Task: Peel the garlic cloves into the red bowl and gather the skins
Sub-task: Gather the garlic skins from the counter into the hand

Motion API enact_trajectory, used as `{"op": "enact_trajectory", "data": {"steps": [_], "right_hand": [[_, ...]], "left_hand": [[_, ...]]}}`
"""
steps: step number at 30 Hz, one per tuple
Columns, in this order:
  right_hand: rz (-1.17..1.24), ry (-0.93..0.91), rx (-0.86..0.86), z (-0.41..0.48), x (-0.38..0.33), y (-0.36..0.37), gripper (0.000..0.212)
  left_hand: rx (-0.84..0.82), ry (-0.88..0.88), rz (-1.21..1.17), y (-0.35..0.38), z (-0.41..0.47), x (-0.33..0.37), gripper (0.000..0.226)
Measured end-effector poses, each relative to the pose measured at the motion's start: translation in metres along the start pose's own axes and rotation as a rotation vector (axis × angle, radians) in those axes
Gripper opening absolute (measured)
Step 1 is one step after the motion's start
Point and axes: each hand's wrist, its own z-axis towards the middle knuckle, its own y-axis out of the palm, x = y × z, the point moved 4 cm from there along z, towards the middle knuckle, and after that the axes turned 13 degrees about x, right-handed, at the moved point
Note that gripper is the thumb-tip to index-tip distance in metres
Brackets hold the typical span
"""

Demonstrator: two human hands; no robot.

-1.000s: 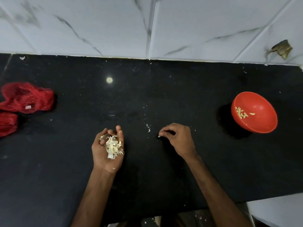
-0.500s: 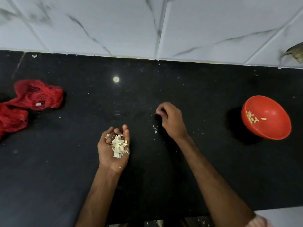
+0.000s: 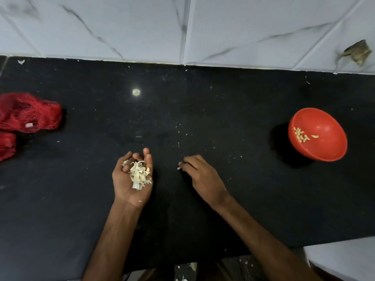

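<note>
- The left hand (image 3: 132, 177) lies palm up, low on the black worktop (image 3: 223, 110), about 7 o'clock of the picture's middle. Its grip is a loose cup: fingers half curled over a heap of garlic skins (image 3: 139, 173). Held this way, it likely serves as a tray, so the light, curly peel cannot slide or blow off.
- The right hand (image 3: 199, 175) sits at 3 o'clock of the left, near it but apart, knuckles up. Its grip is nearly closed, with the fingertips (image 3: 183, 163) drawn together on a small pale scrap of skin (image 3: 178, 168). Whether the scrap has left the surface, I cannot tell.
- The pinch points toward 9 o'clock, at the cupped palm, which suggests each picked-up bit has only a brief way to travel.
- The red bowl (image 3: 328, 147) stands at 3 o'clock, well apart from both hands, with the peeled cloves (image 3: 301, 135) gathered low on its left inner wall. Kept that far off, the clean garlic probably stays free of stray peel.
- Tiny flecks (image 3: 178, 142) dot the worktop at 12 o'clock of the right hand, so gathering seems to be the step in hand, with the peeling apparently done.
- A red net bag (image 3: 30, 112) lies crumpled at 9 o'clock by the frame's edge, out of the way, and the tiled wall (image 3: 142, 27) closes the scene at 12 o'clock.
</note>
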Motion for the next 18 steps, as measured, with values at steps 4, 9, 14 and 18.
{"op": "enact_trajectory", "data": {"steps": [4,9,14,18], "right_hand": [[0.038,0.169,0.073,0.013,0.001,-0.001,0.027],[0.315,0.365,0.375,0.037,-0.051,-0.045,0.015],[0.275,0.133,0.182,0.031,-0.095,-0.032,0.027],[0.173,0.003,0.180,0.021,-0.096,-0.027,0.025]], "left_hand": [[0.002,-0.008,0.010,-0.002,0.005,-0.002,0.055],[-0.035,-0.036,0.027,-0.008,0.017,-0.019,0.039],[-0.154,-0.093,0.209,-0.005,0.012,-0.036,0.049],[-0.135,-0.087,0.246,-0.004,0.010,-0.038,0.056]]}}
